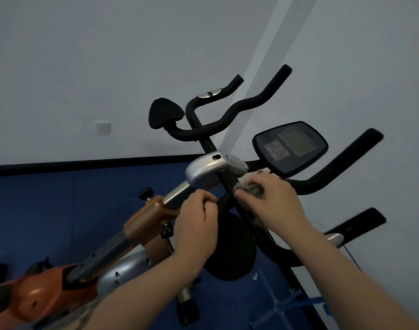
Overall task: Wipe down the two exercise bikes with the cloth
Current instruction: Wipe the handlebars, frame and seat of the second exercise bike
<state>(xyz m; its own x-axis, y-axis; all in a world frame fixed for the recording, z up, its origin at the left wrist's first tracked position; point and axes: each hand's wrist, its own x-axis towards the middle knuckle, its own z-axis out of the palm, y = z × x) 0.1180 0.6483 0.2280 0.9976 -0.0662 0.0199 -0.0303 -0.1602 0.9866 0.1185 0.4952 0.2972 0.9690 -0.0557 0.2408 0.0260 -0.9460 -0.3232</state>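
From the head view I see my right hand (272,201) pressing a grey cloth (251,186) against the black stem (229,179) of the near bike (146,225), just below the silver clamp cover (206,172). The fingers curl over the cloth and hold it bunched; that grip is closed on the cloth. The cloth is blurred, so I cannot make out its edges.

My left hand (196,232) sits just left of the stem, its fingers curled near the chrome post (177,194) where it leaves the orange frame. I cannot tell whether that grip holds the post or only rests beside it.

The console (290,147) with its pale screen stands just right of and above the cloth, tilted. Black handlebars (341,167) sweep out to the right. Below my hands hangs a round black pad (229,248).

Farther off, behind the clamp, a second set of handlebars (239,108) and a black saddle (164,114) rise against the grey wall (84,55), which carries a white socket (103,127) at left. The floor (60,210) is blue, with a black skirting strip along the wall.
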